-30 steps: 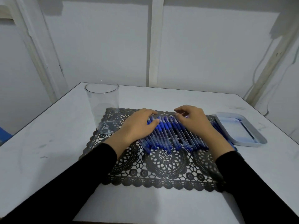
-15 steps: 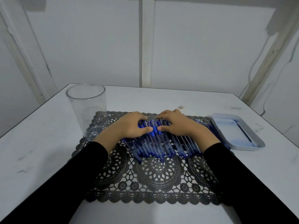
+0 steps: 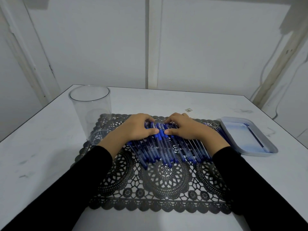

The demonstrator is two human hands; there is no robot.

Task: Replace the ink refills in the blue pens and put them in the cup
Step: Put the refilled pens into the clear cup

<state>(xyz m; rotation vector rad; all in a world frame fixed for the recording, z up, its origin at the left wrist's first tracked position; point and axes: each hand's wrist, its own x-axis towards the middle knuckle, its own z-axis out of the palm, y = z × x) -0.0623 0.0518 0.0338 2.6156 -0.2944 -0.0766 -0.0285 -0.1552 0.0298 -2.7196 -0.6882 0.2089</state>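
Several blue pens [image 3: 166, 147] lie side by side in a tight row on a black lace mat [image 3: 166, 184]. Palm down on the left part of the row is my left hand [image 3: 135, 129], thumb stretched toward the middle. On the right part my right hand [image 3: 186, 129] lies the same way, and the two thumbs almost meet. The fingertips of both hands reach the pens' far ends. An empty clear plastic cup [image 3: 90, 110] stands upright at the mat's far left corner. A thin blue refill [image 3: 255, 135] lies in a pale tray [image 3: 260, 153] at the right.
Everything sits on a white table [image 3: 41, 155] that ends at a white wall behind. A small scrap [image 3: 188, 110] lies beyond the mat. Black sleeves cover both forearms.
Both hands have slid toward each other along the row of pens, so the thumbs now nearly touch. The camera has dipped and shifted slightly.
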